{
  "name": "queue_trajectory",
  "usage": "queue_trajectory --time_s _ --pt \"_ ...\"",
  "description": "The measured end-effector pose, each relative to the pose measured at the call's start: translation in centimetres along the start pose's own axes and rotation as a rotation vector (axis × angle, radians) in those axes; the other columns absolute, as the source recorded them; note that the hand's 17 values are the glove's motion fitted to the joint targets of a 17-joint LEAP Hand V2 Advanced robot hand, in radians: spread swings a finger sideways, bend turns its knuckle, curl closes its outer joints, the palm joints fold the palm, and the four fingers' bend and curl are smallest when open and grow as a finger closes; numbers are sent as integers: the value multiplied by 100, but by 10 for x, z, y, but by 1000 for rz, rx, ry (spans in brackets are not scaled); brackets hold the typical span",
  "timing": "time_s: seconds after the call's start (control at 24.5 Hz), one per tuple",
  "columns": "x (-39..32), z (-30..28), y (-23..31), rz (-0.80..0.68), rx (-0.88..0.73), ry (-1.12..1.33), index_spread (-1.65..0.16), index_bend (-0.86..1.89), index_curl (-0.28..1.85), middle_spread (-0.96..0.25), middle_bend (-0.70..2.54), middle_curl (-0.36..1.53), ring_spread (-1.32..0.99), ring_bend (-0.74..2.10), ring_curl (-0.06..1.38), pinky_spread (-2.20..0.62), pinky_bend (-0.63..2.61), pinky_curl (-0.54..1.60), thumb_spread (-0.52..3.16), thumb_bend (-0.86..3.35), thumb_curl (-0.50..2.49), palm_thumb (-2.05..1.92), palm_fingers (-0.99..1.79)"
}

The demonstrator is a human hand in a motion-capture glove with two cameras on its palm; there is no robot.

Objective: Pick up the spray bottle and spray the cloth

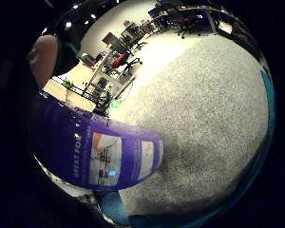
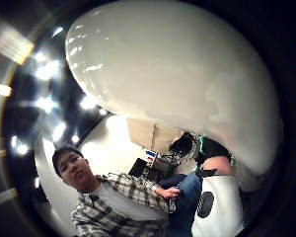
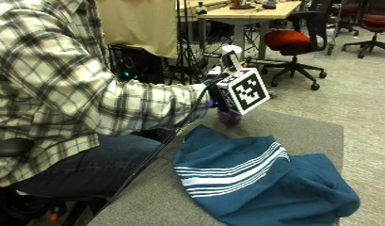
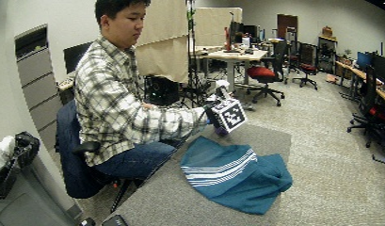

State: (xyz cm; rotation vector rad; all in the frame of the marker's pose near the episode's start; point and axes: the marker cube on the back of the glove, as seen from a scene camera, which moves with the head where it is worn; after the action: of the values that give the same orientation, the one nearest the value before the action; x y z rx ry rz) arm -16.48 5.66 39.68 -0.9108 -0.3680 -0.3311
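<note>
A grey carpeted table [image 3: 292, 127] stands in an office with desks and a red chair [image 3: 291, 38] beyond. A blue cloth [image 3: 261, 181] with white stripes lies crumpled on the table's near part. The gloved right hand [image 3: 218, 96] is wrapped round the spray bottle [image 3: 229, 117], held at the table's far left edge, just beyond the cloth. Much of the bottle is hidden by the hand; its purple label [image 1: 104, 156] fills the little-finger palm view. Liquid level cannot be told.

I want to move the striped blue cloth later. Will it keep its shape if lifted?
Probably not. The cloth lies rumpled in soft folds on the grey table, so it looks floppy and would likely drape. It seems light and unlikely to roll or slide far.
</note>
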Motion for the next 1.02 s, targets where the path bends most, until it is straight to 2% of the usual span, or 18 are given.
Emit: queue_trajectory --time_s 0.12,0.24,0.37,0.73,0.86,1.02 --pt "0 -1 2 8 -14 16 -29 11 35 -11 27 50 -15 37 45 2 39 39 65 -6 70 94 68" --pt "0 -1 3 17 -22 22 -33 7 33 -13 17 47 -10 34 46 8 39 42 70 -8 66 85 21" --pt "-1 -1 2 19 -14 30 -37 9 31 -13 15 44 -8 27 44 11 40 41 75 -11 61 73 -1" --pt "-4 -18 15 59 -39 164 -41 11 24 -14 16 37 -3 27 35 16 42 34 83 -5 54 65 -3" --pt "-5 -34 27 120 -54 332 -41 12 24 -15 17 36 -2 28 35 17 43 34 84 -5 52 63 -4" --pt "-16 -65 53 259 -110 694 -41 16 25 -15 17 35 1 28 34 18 43 33 88 -7 48 53 -3"
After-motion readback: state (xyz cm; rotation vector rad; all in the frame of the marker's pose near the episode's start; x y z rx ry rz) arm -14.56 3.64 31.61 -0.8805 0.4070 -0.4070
